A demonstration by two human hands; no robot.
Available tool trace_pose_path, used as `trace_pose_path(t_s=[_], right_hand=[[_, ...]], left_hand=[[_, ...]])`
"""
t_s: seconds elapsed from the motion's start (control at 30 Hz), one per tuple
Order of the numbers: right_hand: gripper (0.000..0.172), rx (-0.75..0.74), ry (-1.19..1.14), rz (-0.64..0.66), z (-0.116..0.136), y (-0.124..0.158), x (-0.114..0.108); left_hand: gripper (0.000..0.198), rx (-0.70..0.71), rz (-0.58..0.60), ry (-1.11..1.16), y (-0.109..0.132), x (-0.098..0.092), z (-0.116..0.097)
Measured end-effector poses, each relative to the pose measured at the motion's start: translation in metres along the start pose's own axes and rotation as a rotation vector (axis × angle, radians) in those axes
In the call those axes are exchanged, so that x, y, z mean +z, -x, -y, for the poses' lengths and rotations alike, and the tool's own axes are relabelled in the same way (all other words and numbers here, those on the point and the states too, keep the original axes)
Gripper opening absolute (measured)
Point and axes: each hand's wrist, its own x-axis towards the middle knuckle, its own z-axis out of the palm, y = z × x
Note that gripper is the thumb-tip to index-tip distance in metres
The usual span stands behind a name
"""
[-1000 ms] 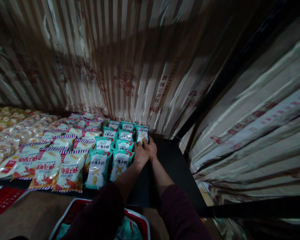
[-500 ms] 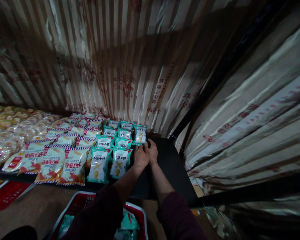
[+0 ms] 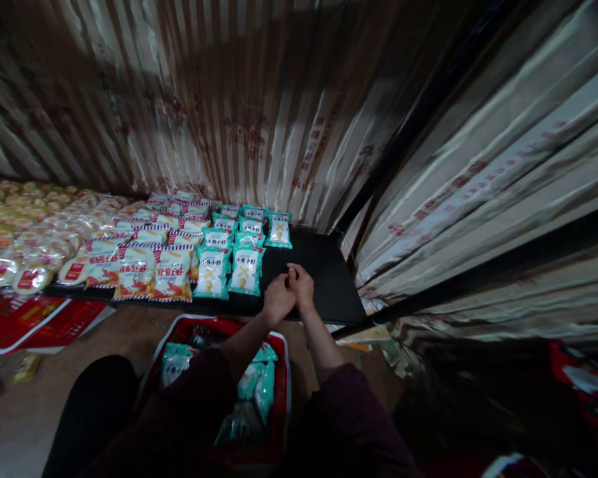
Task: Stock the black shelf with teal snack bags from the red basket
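My left hand (image 3: 280,297) and my right hand (image 3: 301,285) meet over the front of a black shelf (image 3: 323,265). Their fingers are curled and touch each other; no packet shows in either. Teal-and-white snack bags (image 3: 246,269) stand in two columns just left of my hands. A single teal snack bag (image 3: 279,230) leans at the back, beyond my fingers, starting a third column. Below my forearms, a red basket with a white rim (image 3: 285,372) holds more teal snack bags (image 3: 264,388), partly hidden by my left sleeve.
White-and-orange snack bags (image 3: 172,271) with striped edges fill the shelf further left, then rows of round wrapped items (image 3: 34,273). A dark metal post (image 3: 363,199) rises at the shelf's right end. Patterned curtain (image 3: 249,133) hangs behind. Red packaging (image 3: 20,322) lies at lower left.
My hands have drawn back from the rear teal bag toward the shelf's front edge. The view has tilted down, showing more of the basket. The bags keep their places.
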Motion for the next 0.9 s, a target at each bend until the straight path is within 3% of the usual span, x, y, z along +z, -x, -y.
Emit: trace_pose_path(t_s=[0.27,0.43,0.77,0.83,0.9], right_hand=[[0.034,-0.078,-0.106,0.078,0.012,0.077,-0.003],[0.032,-0.066,-0.080,0.148,0.020,0.133,0.003],[0.029,0.071,-0.029,0.391,0.007,0.216,0.064],[0.029,0.065,-0.026,0.442,0.009,0.228,0.073],[0.028,0.052,-0.020,0.500,0.014,0.238,0.079]], left_hand=[[0.044,0.037,0.084,0.142,0.062,-0.010,0.046],[0.038,0.055,0.165,0.017,0.102,-0.025,0.076],[0.031,-0.032,0.190,-0.240,0.160,-0.052,0.142],[0.034,-0.001,0.152,-0.291,0.168,-0.057,0.155],[0.038,0.025,0.033,-0.388,0.174,-0.062,0.169]])
